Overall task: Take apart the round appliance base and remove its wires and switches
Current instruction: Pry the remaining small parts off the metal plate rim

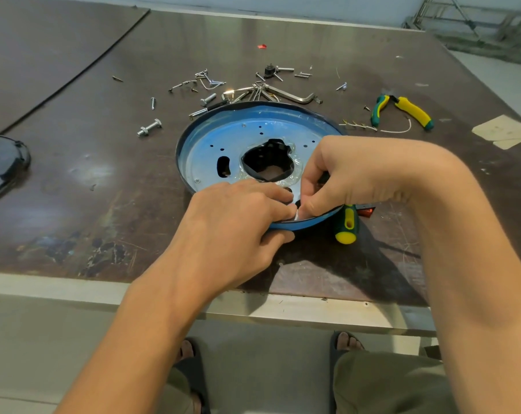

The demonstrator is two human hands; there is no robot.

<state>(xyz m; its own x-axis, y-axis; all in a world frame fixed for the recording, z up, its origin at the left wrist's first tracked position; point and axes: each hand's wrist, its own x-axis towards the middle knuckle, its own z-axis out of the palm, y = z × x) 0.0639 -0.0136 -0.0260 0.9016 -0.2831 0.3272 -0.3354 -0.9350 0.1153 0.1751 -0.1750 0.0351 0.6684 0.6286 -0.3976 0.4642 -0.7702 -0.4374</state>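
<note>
Base (253, 130): shallow round metal dish, glossy blue inside, dark rim, small drilled holes, jagged black central opening edged with crinkled clear film; mid-table, just before the person.
Left hand (238, 222): fingers curled over the base's near rim, thumb beneath, gripping it.
Right hand (351, 171): fingertips narrowly pinching a white bit (296, 215) at that rim, touching the left fingertips.
Screwdriver (346, 224): ribbed green-and-yellow handle, poking out from under the base's right edge.
Pliers (402, 110): green and yellow grips, far right.
Screws (211, 85): bright steel, scattered behind the base with a bent hex key (295, 97).
Table (103, 189): dark brown, worn, scuffed.
Cover (2, 162): black, glossy, far left.
</note>
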